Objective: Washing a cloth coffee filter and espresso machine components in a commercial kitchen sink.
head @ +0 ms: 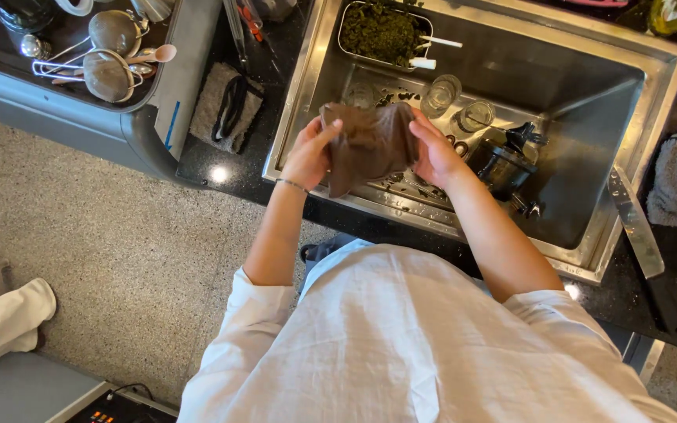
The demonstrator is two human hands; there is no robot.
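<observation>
Brown cloth (370, 145) hangs vertically, two-handed.

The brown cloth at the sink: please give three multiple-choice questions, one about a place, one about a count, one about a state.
1. Where is the brown cloth?
A. on the floor
B. above the steel sink
C. in the dish rack

2. How many clear glasses stand in the sink?
A. three
B. one
C. six

3. How is the cloth held?
A. by no hand
B. by one hand
C. between left hand and right hand

Answers: B, it hangs over the basin; A, three rims show; C, both hands grip its sides.
</observation>
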